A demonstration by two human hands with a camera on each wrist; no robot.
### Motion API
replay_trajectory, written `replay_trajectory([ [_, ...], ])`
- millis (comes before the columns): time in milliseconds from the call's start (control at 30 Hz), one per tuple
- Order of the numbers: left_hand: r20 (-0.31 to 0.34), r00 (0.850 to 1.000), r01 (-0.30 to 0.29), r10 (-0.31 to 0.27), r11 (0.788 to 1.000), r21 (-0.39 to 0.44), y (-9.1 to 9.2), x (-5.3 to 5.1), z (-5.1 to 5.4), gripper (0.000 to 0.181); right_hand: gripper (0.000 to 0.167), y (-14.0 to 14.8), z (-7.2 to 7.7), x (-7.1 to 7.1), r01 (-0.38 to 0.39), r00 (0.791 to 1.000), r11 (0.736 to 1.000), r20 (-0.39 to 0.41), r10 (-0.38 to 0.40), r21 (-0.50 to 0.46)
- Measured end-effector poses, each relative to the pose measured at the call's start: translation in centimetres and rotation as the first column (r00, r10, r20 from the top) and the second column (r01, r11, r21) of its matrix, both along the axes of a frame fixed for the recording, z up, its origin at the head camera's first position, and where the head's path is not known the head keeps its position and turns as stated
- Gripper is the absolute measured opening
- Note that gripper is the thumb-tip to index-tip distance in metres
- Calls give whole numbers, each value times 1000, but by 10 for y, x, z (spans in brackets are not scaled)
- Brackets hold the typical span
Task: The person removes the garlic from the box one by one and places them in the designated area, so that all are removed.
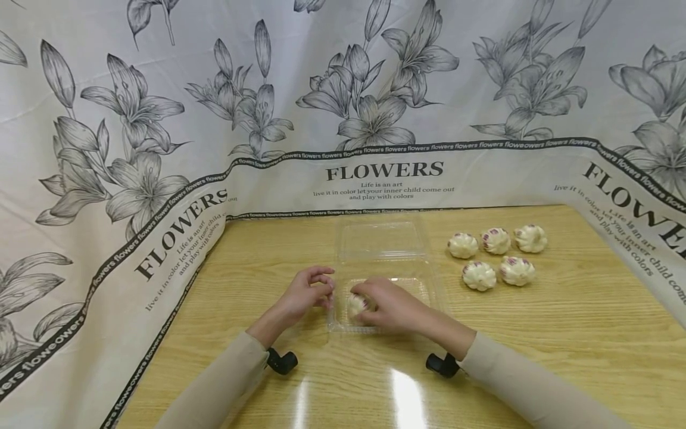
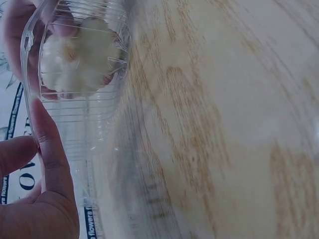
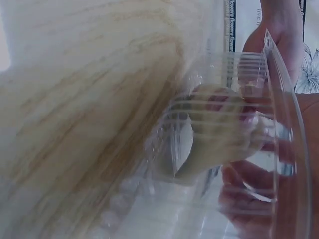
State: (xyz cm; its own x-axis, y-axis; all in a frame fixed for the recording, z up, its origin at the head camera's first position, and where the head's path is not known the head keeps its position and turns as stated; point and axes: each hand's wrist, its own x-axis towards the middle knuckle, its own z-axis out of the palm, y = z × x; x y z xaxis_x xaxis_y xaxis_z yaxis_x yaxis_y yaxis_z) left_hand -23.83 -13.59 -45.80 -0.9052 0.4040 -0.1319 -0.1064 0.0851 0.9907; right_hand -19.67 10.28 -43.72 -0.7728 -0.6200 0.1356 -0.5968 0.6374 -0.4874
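A clear plastic clamshell container (image 1: 421,287) lies opened on the table, its lid (image 1: 382,239) folded back away from me. My left hand (image 1: 305,292) pinches the container's left rim between thumb and index finger, as the left wrist view shows. My right hand (image 1: 393,305) grips a white and purple garlic bulb (image 1: 358,305) inside the left part of the base. Through the ribbed wall, the right wrist view shows the same bulb (image 3: 219,129) low in the container, with fingers around it. The palm side of the right hand is hidden from above.
Several more garlic bulbs (image 1: 496,241) stand in two rows on the wooden table (image 1: 536,333), right of the container. A white curtain (image 1: 383,179) with flower prints and lettering borders the table at the back and both sides.
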Motion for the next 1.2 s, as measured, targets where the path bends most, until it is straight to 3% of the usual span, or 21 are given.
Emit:
replay_trajectory([
  [300,0,1000,-12,12,1000,1,1,0,0,47,49,22,4,-6,34,999,999,-23,-34,1],
  [667,8,1000,-16,17,1000,-4,0,1,2,47,62,39,-1,-8,48,997,997,58,-45,-52],
  [933,10,1000,-14,14,1000,3,0,1,0,48,56,40,-5,-8,91,995,995,50,-88,-52],
  [1200,8,1000,-9,9,1000,4,0,1,0,48,58,52,0,-7,89,995,994,57,-86,-61],
])
